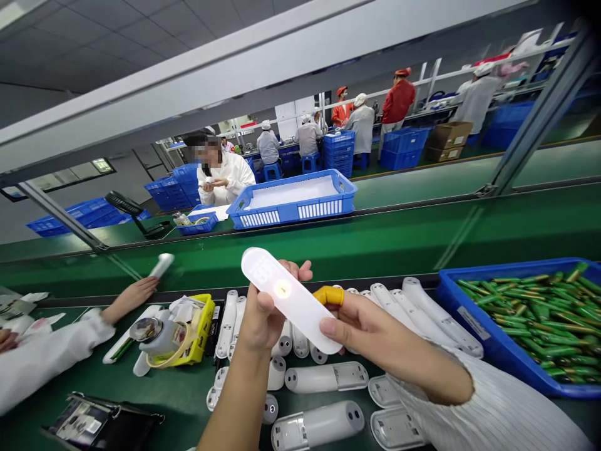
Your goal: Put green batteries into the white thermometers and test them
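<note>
Both hands, left (263, 316) and right (361, 319), closed on one white device (291, 300), a glowing spot on its face; held tilted above the counter (188, 394). Right index wears a yellow finger cot (329, 295). More white housings (323, 378) lie close below. Risk: grip looks fingertip-light on a smooth shell; a slip would likely drop it onto those housings, scuffing both. Blue bin (462, 313) of green-wrapped cells stands right; a wide elbow swing might knock it.
</note>
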The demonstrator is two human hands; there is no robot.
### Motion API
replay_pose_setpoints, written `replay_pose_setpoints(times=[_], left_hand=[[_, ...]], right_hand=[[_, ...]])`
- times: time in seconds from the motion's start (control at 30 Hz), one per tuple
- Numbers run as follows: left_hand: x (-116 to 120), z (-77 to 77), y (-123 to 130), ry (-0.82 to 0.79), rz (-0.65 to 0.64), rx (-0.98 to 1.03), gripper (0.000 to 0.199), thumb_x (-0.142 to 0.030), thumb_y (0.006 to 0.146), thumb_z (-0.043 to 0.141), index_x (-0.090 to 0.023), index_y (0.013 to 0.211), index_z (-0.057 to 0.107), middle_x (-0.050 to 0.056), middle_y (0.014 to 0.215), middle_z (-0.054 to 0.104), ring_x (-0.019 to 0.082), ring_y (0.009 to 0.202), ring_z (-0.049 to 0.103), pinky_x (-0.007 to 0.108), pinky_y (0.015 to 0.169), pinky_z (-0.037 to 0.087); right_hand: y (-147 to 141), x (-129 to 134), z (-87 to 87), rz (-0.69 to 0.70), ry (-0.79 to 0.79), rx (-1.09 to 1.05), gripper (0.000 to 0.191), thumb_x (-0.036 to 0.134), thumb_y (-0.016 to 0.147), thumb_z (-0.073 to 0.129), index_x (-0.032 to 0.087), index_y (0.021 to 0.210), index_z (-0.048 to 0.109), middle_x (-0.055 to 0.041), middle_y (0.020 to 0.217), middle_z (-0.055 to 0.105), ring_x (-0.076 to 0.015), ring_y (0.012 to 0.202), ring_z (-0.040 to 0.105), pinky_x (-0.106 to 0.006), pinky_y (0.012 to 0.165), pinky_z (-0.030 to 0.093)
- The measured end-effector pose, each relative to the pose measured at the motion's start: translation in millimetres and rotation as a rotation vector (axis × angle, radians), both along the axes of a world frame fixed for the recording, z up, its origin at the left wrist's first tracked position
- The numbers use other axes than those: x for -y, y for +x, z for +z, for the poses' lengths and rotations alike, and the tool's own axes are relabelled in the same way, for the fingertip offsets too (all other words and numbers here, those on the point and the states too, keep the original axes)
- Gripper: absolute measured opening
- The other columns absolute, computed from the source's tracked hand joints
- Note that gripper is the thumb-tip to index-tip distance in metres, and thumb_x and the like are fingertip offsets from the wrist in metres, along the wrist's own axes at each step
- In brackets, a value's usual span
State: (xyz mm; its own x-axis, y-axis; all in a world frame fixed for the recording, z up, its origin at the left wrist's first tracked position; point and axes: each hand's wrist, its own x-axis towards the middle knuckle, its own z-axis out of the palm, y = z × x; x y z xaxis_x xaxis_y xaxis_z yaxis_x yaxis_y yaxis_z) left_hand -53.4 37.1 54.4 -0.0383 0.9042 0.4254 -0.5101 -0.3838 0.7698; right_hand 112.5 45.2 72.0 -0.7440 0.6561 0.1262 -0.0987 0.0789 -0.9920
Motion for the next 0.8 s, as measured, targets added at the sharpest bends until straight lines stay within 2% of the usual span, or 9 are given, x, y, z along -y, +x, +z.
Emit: replay_pose_setpoints(times=[0.1,0.17,0.23,0.3,0.37,0.43,0.57,0.67,0.8], left_hand=[[-1,2.6,1,-0.112,0.011,0.132,0.055,-0.059,0.053,0.076,-0.018,0.087,0.064,0.0,0.081,0.054,0.016,0.083,0.06,0.039,0.096,0.048],[-6,4.3,-3,-0.278,0.02,0.149,0.051,-0.06,0.063,0.069,-0.017,0.091,0.063,0.002,0.084,0.056,0.013,0.082,0.06,0.025,0.078,0.055],[-18,2.2,-12,-0.5,0.035,0.022,0.048,-0.059,0.082,0.048,-0.015,0.093,0.062,0.003,0.079,0.055,0.008,0.072,0.058,0.013,0.059,0.052],[-38,-6.6,-22,-0.688,0.053,-0.207,0.052,-0.051,0.093,0.026,-0.013,0.095,0.062,0.001,0.068,0.05,0.005,0.054,0.05,0.011,0.046,0.045],[-63,-21.7,-31,-0.782,0.065,-0.349,0.052,-0.046,0.095,0.024,-0.009,0.097,0.061,0.001,0.063,0.048,0.005,0.047,0.046,0.015,0.042,0.043],[-90,-39.0,-38,-0.86,0.12,-0.519,0.043,-0.04,0.095,0.033,-0.008,0.099,0.059,0.002,0.067,0.053,0.008,0.052,0.051,0.02,0.047,0.047],[-134,-62.6,-45,-0.868,0.304,-0.9,0.032,-0.033,0.089,0.053,-0.014,0.114,0.054,0.008,0.107,0.059,0.017,0.088,0.06,0.036,0.074,0.053],[-151,-64.8,-47,-0.779,0.437,-1.179,0.035,-0.032,0.088,0.054,-0.015,0.119,0.052,0.01,0.119,0.055,0.022,0.101,0.057,0.042,0.084,0.05],[-154,-55.7,-39,-0.667,0.515,-1.491,0.036,-0.032,0.088,0.054,-0.016,0.119,0.052,0.01,0.119,0.054,0.022,0.102,0.057,0.043,0.085,0.049]], right_hand=[[36,-21,13.7,-0.212,0.323,0.273,0.037,0.044,0.087,0.05,0.02,0.115,0.057,-0.0081,0.111,0.062,-0.0214,0.098,0.058,-0.031,0.078,0.047],[76,-46,16.8,-0.455,0.432,0.545,0.037,0.04,0.09,0.045,0.018,0.118,0.056,-0.0107,0.115,0.061,-0.0248,0.104,0.056,-0.035,0.087,0.043],[122,-71,10.4,-0.665,0.388,0.904,0.038,0.033,0.093,0.037,0.012,0.118,0.056,-0.0149,0.115,0.06,-0.0262,0.106,0.055,-0.035,0.088,0.04],[164,-90,-4.2,-0.788,0.274,1.173,0.042,0.029,0.094,0.03,0.003,0.115,0.055,-0.0236,0.113,0.058,-0.0316,0.103,0.056,-0.038,0.083,0.039],[195,-99,-21.5,-0.818,0.172,1.279,0.04,0.027,0.091,0.034,-0.003,0.106,0.056,-0.0302,0.104,0.059,-0.0359,0.095,0.058,-0.041,0.076,0.039],[211,-101,-35.7,-0.791,0.113,1.283,0.035,0.028,0.087,0.044,-0.002,0.101,0.055,-0.0294,0.098,0.06,-0.0338,0.089,0.06,-0.039,0.073,0.039],[213,-99,-46.9,-0.747,0.065,1.247,0.032,0.034,0.079,0.058,0.009,0.098,0.051,-0.0207,0.093,0.062,-0.0255,0.08,0.061,-0.032,0.066,0.04],[208,-100,-45.2,-0.741,0.033,1.244,0.023,0.028,0.076,0.063,0.013,0.087,0.05,-0.0164,0.085,0.063,-0.0218,0.071,0.06,-0.029,0.059,0.038],[205,-101,-41.5,-0.75,0.045,1.229,0.014,0.021,0.078,0.06,0.015,0.074,0.048,-0.0144,0.084,0.063,-0.0187,0.071,0.058,-0.027,0.059,0.037]])
